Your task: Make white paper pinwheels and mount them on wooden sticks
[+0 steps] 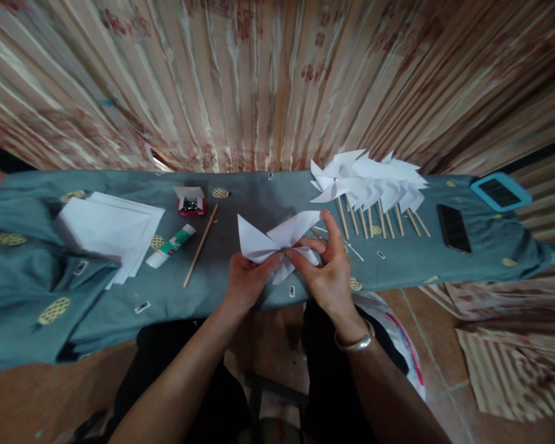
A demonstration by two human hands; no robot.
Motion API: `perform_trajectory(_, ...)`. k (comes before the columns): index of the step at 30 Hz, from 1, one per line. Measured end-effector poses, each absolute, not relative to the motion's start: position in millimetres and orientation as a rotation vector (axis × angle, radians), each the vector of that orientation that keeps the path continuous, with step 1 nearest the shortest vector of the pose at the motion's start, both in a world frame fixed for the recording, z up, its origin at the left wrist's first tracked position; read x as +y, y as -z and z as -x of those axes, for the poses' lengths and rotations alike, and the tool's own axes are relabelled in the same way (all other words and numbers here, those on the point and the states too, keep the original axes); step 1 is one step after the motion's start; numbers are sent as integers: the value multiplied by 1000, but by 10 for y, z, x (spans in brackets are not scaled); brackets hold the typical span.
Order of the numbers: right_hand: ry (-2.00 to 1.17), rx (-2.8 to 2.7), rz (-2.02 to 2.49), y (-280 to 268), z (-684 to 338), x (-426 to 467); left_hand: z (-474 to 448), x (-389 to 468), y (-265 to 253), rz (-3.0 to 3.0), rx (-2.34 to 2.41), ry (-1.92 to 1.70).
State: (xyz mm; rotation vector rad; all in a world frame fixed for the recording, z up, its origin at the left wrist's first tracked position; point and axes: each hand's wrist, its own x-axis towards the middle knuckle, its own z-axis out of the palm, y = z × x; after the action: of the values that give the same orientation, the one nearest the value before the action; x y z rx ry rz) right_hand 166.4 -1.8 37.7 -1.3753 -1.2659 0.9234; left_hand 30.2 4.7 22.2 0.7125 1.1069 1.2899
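Observation:
A white paper pinwheel (284, 237) is held up over the front middle of the cloth-covered table, its blades folded towards the centre. My left hand (250, 274) is closed on its lower left side, with the thumb near the centre. My right hand (326, 265) grips it from the right, thumb also pressed near the centre and a forefinger at the upper right blade. A loose wooden stick (200, 245) lies to the left of my hands. Beyond my right fingers, partly hidden, are scissors or a thin tool that I cannot make out.
White paper sheets (115, 228) are stacked at left, beside a glue stick (171, 245) and a small red box (191, 202) of metal pins. Several finished pinwheels (365, 179) on sticks overlap at back right. A phone (453, 228) and a blue-framed device (502, 191) lie farther right.

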Motion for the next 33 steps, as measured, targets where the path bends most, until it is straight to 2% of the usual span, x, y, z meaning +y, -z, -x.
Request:
perform_trajectory(19, -897, -1213, 1330, -349, -1548, 35, -288, 101, -208, -755, 1190, -1368)
perform_trajectory(33, -991, -1192, 1310, -333, -1586, 58, -303, 112, -185, -782, 1169, -1383)
